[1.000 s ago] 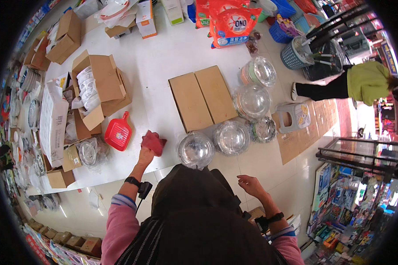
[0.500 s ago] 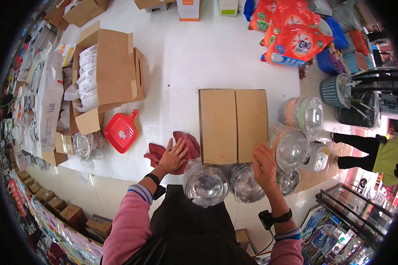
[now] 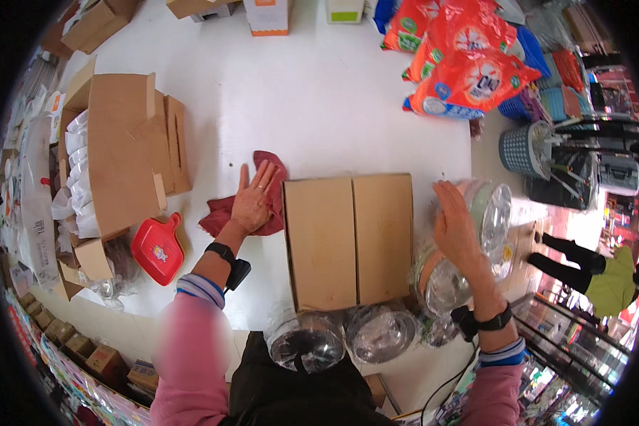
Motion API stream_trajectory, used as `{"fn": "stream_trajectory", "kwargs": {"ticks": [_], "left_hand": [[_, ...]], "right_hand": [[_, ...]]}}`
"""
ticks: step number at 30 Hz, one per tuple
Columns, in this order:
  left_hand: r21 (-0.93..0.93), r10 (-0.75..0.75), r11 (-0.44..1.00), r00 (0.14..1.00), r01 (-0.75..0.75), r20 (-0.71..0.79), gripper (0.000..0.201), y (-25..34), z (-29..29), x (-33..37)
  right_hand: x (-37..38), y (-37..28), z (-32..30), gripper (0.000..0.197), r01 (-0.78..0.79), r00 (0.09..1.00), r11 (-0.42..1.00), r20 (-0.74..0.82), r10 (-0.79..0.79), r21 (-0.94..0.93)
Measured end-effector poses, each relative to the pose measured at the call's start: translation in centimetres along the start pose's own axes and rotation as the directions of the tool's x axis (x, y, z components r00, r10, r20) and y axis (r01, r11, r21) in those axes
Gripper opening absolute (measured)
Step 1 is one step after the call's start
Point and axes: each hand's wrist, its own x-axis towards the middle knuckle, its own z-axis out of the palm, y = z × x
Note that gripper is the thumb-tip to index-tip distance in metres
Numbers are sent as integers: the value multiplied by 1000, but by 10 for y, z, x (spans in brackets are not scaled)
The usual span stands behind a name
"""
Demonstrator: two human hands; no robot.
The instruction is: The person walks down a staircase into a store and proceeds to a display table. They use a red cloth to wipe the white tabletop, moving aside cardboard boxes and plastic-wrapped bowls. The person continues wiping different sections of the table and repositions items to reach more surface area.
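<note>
The red cloth (image 3: 275, 219) has shifted from the near left to the far left corner of the brown carton (image 3: 321, 245), covering a fresh patch of the white surface (image 3: 298, 106). The left hand (image 3: 250, 204) lies flat on it, fingers parted; the right hand (image 3: 458, 227), by the surface's right edge, clasps nothing. Counts: one cloth, one carton (possibly two abutting), one red dish (image 3: 157, 250), five wrapped bowl stacks (image 3: 444, 284).
</note>
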Motion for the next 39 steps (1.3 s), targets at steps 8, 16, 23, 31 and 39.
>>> {"fn": "stream_trajectory", "kwargs": {"ticks": [8, 16, 23, 31, 39], "left_hand": [[178, 56, 981, 993, -75, 107, 68, -41, -25, 80], [134, -162, 971, 959, 197, -234, 67, -110, -15, 160], [80, -634, 719, 699, 690, -332, 68, -164, -9, 194], [-67, -754, 627, 583, 776, -303, 72, -95, 16, 63], [-45, -272, 959, 951, 281, 149, 66, -53, 4, 30]], "right_hand": [[123, 129, 71, 72, -226, 784, 924, 505, 361, -309], [163, 128, 102, 97, -282, 735, 893, 520, 436, -351], [155, 131, 110, 119, -208, 758, 901, 520, 394, -380], [171, 122, 106, 123, -265, 710, 895, 555, 433, -359], [169, 128, 108, 124, -228, 729, 906, 554, 402, -357]]}}
